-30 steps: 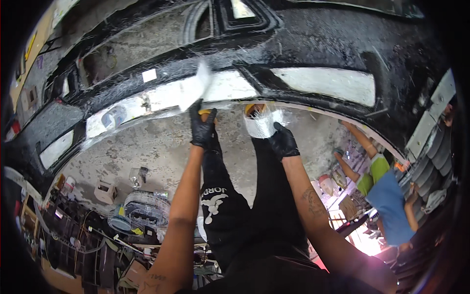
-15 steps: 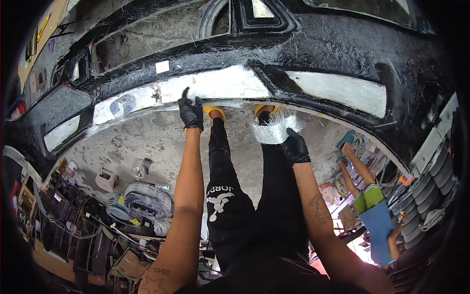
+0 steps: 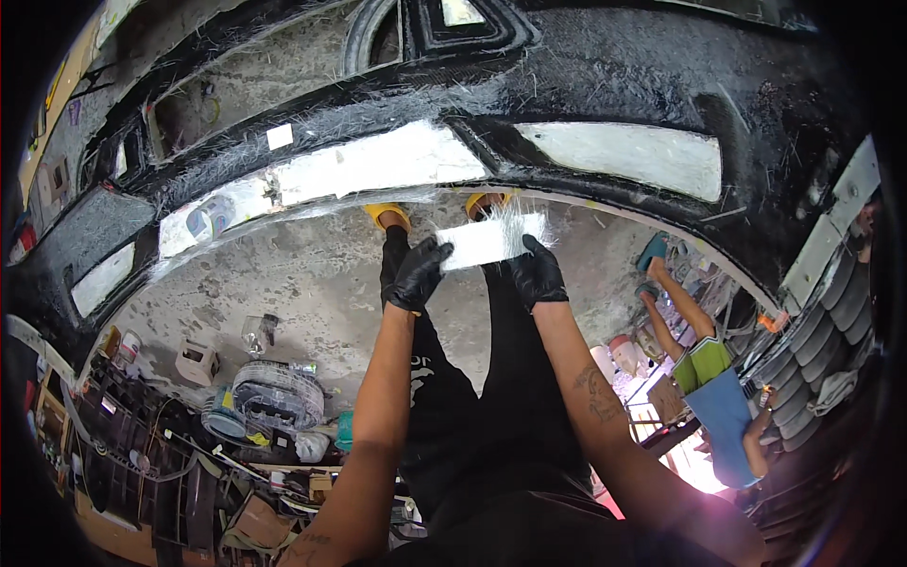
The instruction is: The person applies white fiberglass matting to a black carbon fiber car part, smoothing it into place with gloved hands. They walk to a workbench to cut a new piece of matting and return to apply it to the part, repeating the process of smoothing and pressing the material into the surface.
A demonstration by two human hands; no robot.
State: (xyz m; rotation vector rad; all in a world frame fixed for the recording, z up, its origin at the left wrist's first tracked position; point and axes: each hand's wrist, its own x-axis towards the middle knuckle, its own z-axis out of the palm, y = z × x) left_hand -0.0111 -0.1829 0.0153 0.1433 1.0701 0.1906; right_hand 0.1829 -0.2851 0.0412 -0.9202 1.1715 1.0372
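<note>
Fisheye view with blackened corners, dark panel (image 3: 614, 80) bowed by distortion, white strip (image 3: 378, 165) nearly washed out, held white sheet (image 3: 482, 242) bright and sharp, harsh glare near a co-worker (image 3: 723, 425), violet flare over the right arm (image 3: 607, 430), dim clutter (image 3: 170, 472) at lower left

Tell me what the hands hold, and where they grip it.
White sheet material with frayed strands: left hand at its left end, right hand at its right end.
</note>
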